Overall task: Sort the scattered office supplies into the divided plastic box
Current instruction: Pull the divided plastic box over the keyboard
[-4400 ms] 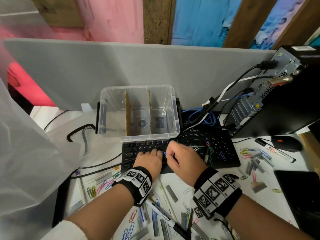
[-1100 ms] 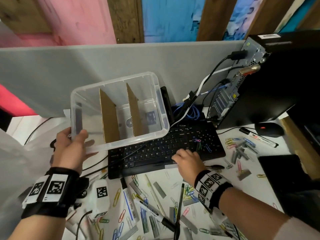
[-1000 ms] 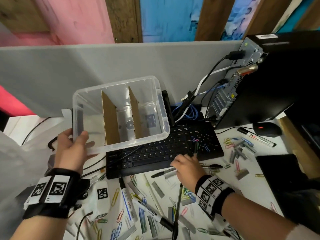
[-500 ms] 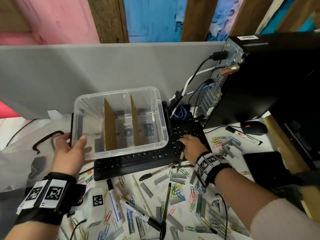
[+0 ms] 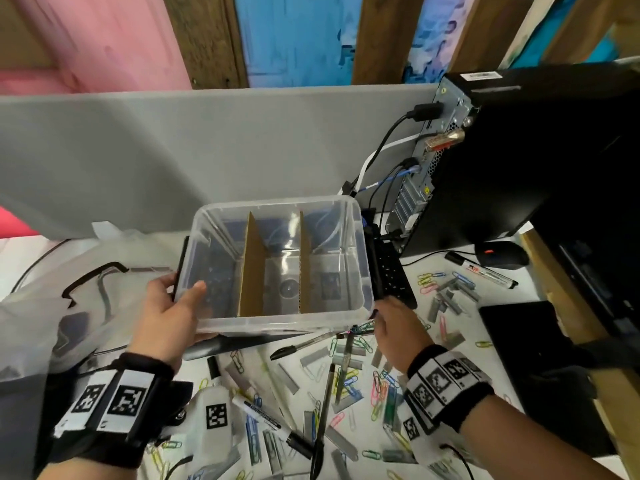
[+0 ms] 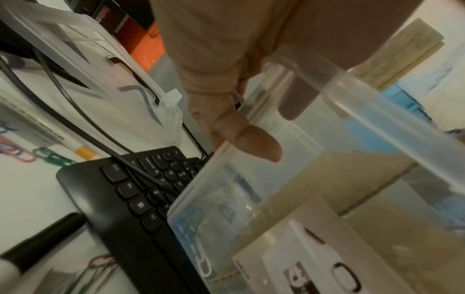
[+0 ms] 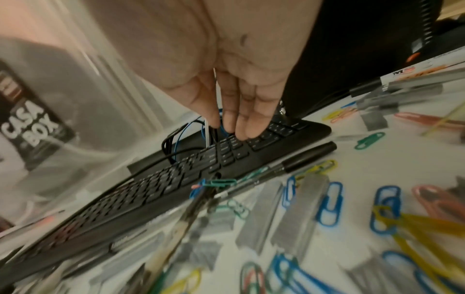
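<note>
A clear plastic box (image 5: 287, 323) with two cardboard dividers hangs tilted over the black keyboard (image 5: 394, 271), its compartments bare. My left hand (image 5: 180, 289) grips its left wall, thumb inside the rim and fingers outside (image 6: 251, 143). My right hand (image 5: 394, 323) is at the box's right front corner, and its straight fingers (image 7: 241, 119) reach down to the keyboard's (image 7: 201, 169) keys. Whether it touches the box (image 7: 62, 111) I cannot tell. Coloured paper clips (image 5: 377, 386), staple strips (image 5: 450, 299), a black pen (image 5: 322, 410) and markers (image 5: 273, 424) lie scattered on the white desk.
A black computer tower (image 5: 519, 150) with plugged cables stands at the back right, with a mouse (image 5: 502, 254) and a marker (image 5: 481, 270) before it. A grey partition (image 5: 173, 150) closes the back. A clear plastic bag (image 5: 52, 289) lies left, a black pad (image 5: 519, 341) right.
My left hand has carried the box to the right, over the keyboard. My right hand left the keyboard's right end and came to the box's right front corner.
</note>
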Action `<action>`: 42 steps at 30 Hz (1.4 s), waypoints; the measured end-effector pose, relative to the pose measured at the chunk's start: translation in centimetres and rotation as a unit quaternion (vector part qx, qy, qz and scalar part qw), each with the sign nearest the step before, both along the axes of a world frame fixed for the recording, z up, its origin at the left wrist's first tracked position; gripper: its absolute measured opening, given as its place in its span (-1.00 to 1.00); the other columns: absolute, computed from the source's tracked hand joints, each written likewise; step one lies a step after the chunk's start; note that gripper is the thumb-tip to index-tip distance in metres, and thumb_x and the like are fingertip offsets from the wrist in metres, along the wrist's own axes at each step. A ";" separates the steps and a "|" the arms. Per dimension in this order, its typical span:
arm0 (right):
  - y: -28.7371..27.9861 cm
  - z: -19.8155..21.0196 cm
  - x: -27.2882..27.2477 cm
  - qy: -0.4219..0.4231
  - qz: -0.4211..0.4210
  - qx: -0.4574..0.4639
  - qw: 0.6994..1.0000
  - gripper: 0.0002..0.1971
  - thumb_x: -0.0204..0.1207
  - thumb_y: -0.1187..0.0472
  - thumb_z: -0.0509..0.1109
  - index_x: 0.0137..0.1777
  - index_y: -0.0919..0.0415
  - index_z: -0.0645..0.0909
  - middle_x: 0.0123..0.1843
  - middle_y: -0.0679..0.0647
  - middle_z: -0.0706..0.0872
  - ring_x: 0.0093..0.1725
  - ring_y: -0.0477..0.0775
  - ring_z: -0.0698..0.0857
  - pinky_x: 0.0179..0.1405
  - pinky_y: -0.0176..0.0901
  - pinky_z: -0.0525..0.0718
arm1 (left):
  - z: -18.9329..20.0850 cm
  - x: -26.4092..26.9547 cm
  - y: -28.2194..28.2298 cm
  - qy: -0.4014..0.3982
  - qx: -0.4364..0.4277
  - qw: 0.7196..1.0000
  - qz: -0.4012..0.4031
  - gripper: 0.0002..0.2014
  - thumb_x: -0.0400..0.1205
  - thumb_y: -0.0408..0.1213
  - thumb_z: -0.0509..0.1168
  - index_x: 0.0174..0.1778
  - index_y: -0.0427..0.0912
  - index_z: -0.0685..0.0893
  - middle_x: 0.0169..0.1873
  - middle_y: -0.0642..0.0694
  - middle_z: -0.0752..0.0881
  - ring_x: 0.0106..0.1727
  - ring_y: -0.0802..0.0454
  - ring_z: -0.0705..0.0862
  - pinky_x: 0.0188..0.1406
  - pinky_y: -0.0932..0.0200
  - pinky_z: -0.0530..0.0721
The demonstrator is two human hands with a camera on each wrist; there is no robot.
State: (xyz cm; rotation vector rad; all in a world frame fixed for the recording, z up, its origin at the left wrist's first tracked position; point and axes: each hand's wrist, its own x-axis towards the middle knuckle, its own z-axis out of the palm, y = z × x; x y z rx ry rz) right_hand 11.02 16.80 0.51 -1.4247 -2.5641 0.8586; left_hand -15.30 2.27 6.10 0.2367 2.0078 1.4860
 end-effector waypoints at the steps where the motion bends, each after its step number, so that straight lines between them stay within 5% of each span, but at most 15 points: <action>1: 0.3 0.4 -0.1 -0.009 -0.004 0.002 1.000 -0.75 0.64 0.37 0.11 0.19 0.39 0.58 0.21 0.19 0.57 0.01 -0.03 0.54 -0.03 -0.43 0.34 | -0.2 0.2 0.0 -0.002 -0.006 1.000 -0.006 -0.59 0.69 -0.27 0.26 0.44 -0.15 0.36 0.17 -0.28 0.61 0.12 -0.29 0.66 -0.13 -0.19 0.72; 6: 0.9 1.8 -0.9 -0.018 0.009 -0.002 1.000 -0.76 0.64 0.35 0.14 0.00 0.42 0.64 0.04 0.20 0.61 0.05 0.15 0.62 -0.10 -0.41 0.29 | -1.0 1.3 0.5 -0.006 -0.024 1.000 -0.015 -0.55 0.70 -0.26 0.25 0.49 -0.18 0.31 0.16 -0.24 0.59 -0.02 -0.13 0.66 -0.31 -0.02 0.69; 10: 0.9 2.6 -1.6 -0.009 0.002 -0.060 0.998 -0.69 0.59 0.26 0.27 -0.40 0.10 0.37 -0.36 -0.04 0.51 -0.37 -0.11 0.53 -0.44 -0.35 0.33 | -1.1 1.6 1.1 0.003 -0.026 1.000 -0.005 -0.58 0.71 -0.24 0.23 0.47 -0.15 0.30 0.17 -0.19 0.55 -0.07 -0.02 0.63 -0.35 0.05 0.68; 13: 0.8 3.4 -1.5 0.068 -0.009 -0.188 0.980 -0.76 0.49 0.26 0.43 -0.09 0.02 0.39 0.04 0.04 0.72 0.00 -0.03 0.73 -0.15 -0.38 0.60 | -0.7 1.7 1.4 -0.011 -0.021 1.000 0.001 -0.63 0.72 -0.24 0.21 0.42 -0.09 0.30 0.11 -0.13 0.54 -0.02 -0.07 0.64 -0.35 0.06 0.69; 15: 0.7 4.3 -1.0 0.168 -0.025 -0.328 0.929 -0.55 0.43 0.15 0.54 0.22 -0.04 0.41 0.34 -0.06 0.55 0.22 -0.07 0.67 0.15 -0.18 0.67 | -0.5 1.8 1.6 -0.014 -0.014 1.000 0.001 -0.69 0.72 -0.24 0.20 0.35 -0.05 0.30 0.04 -0.08 0.54 -0.05 -0.03 0.63 -0.32 0.04 0.70; 18: 0.5 5.5 -1.1 0.317 -0.120 -0.468 0.816 -0.17 0.23 -0.26 0.53 0.45 0.06 0.34 0.45 -0.02 0.44 0.24 0.12 0.68 0.16 0.15 0.70 | -0.6 1.8 1.3 0.004 -0.011 1.000 -0.001 -0.73 0.72 -0.23 0.20 0.27 0.00 0.30 0.02 -0.06 0.58 -0.01 -0.05 0.64 -0.13 -0.10 0.74; 20: 0.7 5.7 -2.1 0.346 -0.190 -0.475 0.786 0.04 0.18 -0.38 0.49 0.61 -0.04 0.13 0.52 0.03 0.36 0.11 0.25 0.76 0.07 0.22 0.73 | -0.7 1.8 1.0 0.031 -0.018 0.999 -0.009 -0.68 0.71 -0.21 0.22 0.34 -0.01 0.29 0.10 -0.12 0.60 0.08 -0.11 0.65 0.08 -0.20 0.70; 23: 0.6 6.1 -3.9 0.337 -0.227 -0.440 0.801 -0.39 0.55 -0.13 0.33 0.53 -0.04 0.22 0.46 0.12 0.44 -0.09 0.28 0.81 -0.12 0.06 0.79 | -0.8 1.7 0.5 0.074 -0.015 0.997 -0.008 -0.63 0.71 -0.25 0.22 0.39 -0.08 0.28 0.11 -0.17 0.61 0.11 -0.15 0.65 0.18 -0.12 0.62; 27: -0.2 6.6 -5.2 0.331 -0.168 -0.419 0.829 -0.93 0.64 0.01 0.26 0.04 -0.06 0.45 0.20 0.06 0.61 -0.12 0.22 0.81 -0.20 -0.10 0.78 | -0.6 0.1 -0.9 0.110 -0.030 0.993 0.012 -0.57 0.70 -0.21 0.23 0.46 -0.12 0.26 0.10 -0.19 0.62 0.09 -0.18 0.65 0.22 -0.14 0.59; 30: -0.6 6.8 -6.6 0.327 -0.123 -0.393 0.850 -0.92 0.64 -0.03 0.25 0.05 -0.11 0.45 0.13 0.05 0.65 -0.10 0.17 0.83 -0.09 -0.04 0.76 | -0.4 -1.6 -2.0 0.114 -0.028 0.993 0.033 -0.57 0.68 -0.15 0.25 0.43 0.06 0.27 0.07 -0.14 0.62 0.06 -0.19 0.69 0.20 -0.33 0.62; 32: -0.5 7.0 -7.7 0.324 -0.096 -0.370 0.866 -0.89 0.62 -0.06 0.25 0.06 -0.10 0.46 0.19 0.17 0.65 -0.09 0.14 0.83 -0.03 0.00 0.76 | 0.3 -2.6 -2.1 0.120 -0.018 0.992 0.044 -0.58 0.68 -0.14 0.24 0.42 0.09 0.27 -0.01 -0.01 0.60 0.06 -0.13 0.71 0.16 -0.33 0.64; 35: 0.0 7.7 -9.6 0.326 -0.068 -0.347 0.877 -0.80 0.62 -0.09 0.23 0.11 -0.01 0.44 0.22 0.08 0.62 -0.07 0.11 0.82 0.01 0.02 0.77 | 1.4 -4.2 -1.8 0.134 0.010 0.989 0.058 -0.58 0.68 -0.14 0.25 0.42 0.06 0.28 -0.03 0.08 0.57 0.04 -0.09 0.71 0.07 -0.32 0.69; 42: 0.9 8.6 -12.0 0.302 -0.085 -0.346 0.885 -0.81 0.66 -0.10 0.16 0.10 -0.03 0.40 0.03 -0.09 0.59 -0.04 0.20 0.80 0.04 0.14 0.73 | 1.9 -5.2 -0.1 0.073 -0.011 0.996 0.057 -0.58 0.69 -0.24 0.24 0.44 -0.09 0.28 0.24 -0.22 0.53 0.08 -0.16 0.67 -0.01 -0.19 0.74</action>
